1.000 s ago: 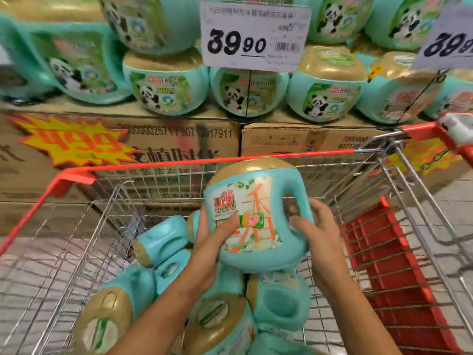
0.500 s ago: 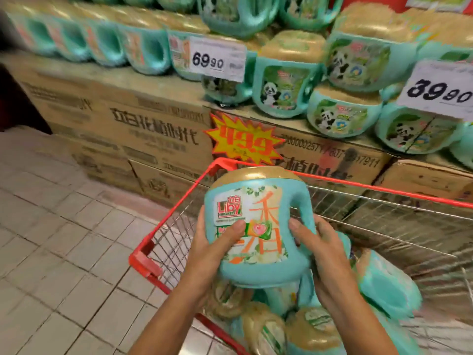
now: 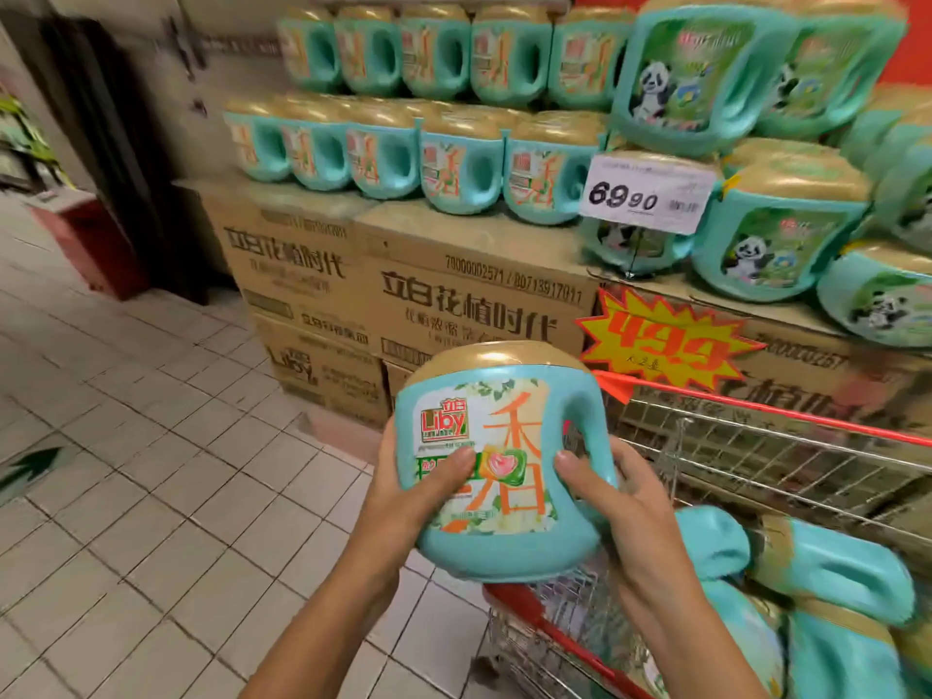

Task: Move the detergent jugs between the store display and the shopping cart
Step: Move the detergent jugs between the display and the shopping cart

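One detergent jug (image 3: 499, 461) gripped upright — L hand (image 3: 403, 502), R hand (image 3: 623, 502), by cart (image 3: 756, 407).

Single head view looks forward and down; close above the held jug (image 3: 499, 461); display (image 3: 454, 295) ahead.

Left of the shopping cart (image 3: 756, 406), tiled floor (image 3: 151, 496) lies open. Beyond the cart, stacked cartons (image 3: 454, 305) and display jugs (image 3: 454, 164) block; inside it, loose jugs (image 3: 832, 572) crowd.
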A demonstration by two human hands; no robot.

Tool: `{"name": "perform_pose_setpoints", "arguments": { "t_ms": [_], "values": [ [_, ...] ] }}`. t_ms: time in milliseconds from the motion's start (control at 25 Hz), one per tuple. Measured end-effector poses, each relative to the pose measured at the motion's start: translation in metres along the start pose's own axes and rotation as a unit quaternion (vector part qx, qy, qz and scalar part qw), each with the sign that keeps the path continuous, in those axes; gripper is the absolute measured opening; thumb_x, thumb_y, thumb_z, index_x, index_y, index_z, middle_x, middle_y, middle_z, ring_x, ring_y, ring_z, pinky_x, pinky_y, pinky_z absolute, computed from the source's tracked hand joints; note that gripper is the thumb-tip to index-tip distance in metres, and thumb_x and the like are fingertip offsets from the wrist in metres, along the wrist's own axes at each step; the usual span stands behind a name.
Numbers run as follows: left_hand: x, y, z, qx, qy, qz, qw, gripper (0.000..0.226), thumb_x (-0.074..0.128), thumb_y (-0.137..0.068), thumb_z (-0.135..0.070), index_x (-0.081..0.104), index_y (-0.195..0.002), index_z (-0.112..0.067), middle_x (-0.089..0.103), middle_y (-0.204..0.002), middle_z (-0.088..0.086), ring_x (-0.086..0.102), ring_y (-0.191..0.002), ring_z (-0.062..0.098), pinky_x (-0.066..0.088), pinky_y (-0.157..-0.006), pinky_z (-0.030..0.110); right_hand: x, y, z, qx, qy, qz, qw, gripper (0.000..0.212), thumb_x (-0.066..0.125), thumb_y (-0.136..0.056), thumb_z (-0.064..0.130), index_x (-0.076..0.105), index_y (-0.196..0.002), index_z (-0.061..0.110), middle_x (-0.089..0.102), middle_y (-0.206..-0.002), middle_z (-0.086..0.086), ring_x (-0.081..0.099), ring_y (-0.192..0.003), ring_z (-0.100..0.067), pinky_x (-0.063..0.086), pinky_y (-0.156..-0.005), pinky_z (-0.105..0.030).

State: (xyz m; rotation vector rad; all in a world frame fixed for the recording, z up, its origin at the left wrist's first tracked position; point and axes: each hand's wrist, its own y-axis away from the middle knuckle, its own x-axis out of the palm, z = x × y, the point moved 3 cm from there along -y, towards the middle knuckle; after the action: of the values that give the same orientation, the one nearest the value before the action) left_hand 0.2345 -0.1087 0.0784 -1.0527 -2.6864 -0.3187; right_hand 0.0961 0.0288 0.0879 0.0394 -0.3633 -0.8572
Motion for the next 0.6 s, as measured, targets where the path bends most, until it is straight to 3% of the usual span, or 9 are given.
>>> {"name": "perform_pose_setpoints", "arguments": {
  "t_ms": [120, 320, 520, 600],
  "values": [
    [-0.027, -0.026, -0.012, 0.011, 0.006, 0.002, 1.0, 0.082, 0.088, -0.053, -0.042, 0.052, -0.126, -0.035, 0.074, -0.109, 0.003, 0.073, -0.093, 0.025, 0.059, -0.065, 0.029, 0.032, -0.026, -0.001, -0.006, 0.001, 0.002, 1.0, 0.066, 0.085, -0.054, 0.024, 0.061, -0.115, 0.011, 0.054, -0.117, -0.036, 0.065, -0.089, -0.04, 0.052, -0.086, -0.058],
    [-0.065, -0.101, -0.026, 0.025, -0.005, 0.029, 0.999, 0.091, 0.09, -0.052, -0.029, 0.046, -0.132, -0.032, 0.072, -0.113, 0.006, 0.071, -0.1, 0.029, 0.06, -0.072, 0.036, 0.072, -0.097, -0.01, -0.027, -0.022, 0.003, 0.999, 0.072, 0.086, -0.054, 0.019, 0.057, -0.12, 0.01, 0.054, -0.114, -0.037, 0.064, -0.087, -0.037, 0.057, -0.075, -0.047],
    [-0.083, -0.196, -0.057, 0.038, -0.027, 0.061, 0.997, 0.094, 0.091, -0.047, -0.025, 0.045, -0.129, -0.034, 0.073, -0.109, 0.003, 0.072, -0.097, 0.025, 0.059, -0.068, 0.03, 0.105, -0.178, -0.001, -0.076, 0.001, -0.01, 0.997, 0.097, 0.094, -0.037, 0.021, 0.053, -0.123, 0.007, 0.057, -0.088, -0.006, 0.057, -0.078, -0.027, 0.057, -0.06, -0.032],
    [-0.087, -0.23, -0.069, 0.047, -0.032, 0.069, 0.996, 0.096, 0.09, -0.045, -0.028, 0.043, -0.128, -0.038, 0.073, -0.108, -0.001, 0.072, -0.096, 0.022, 0.059, -0.068, 0.028, 0.114, -0.206, 0.012, -0.1, 0.029, -0.01, 0.994, 0.091, 0.087, -0.043, 0.015, 0.05, -0.125, 0.005, 0.054, -0.082, 0.001, 0.053, -0.079, -0.025, 0.055, -0.065, -0.035]
  ]
}}
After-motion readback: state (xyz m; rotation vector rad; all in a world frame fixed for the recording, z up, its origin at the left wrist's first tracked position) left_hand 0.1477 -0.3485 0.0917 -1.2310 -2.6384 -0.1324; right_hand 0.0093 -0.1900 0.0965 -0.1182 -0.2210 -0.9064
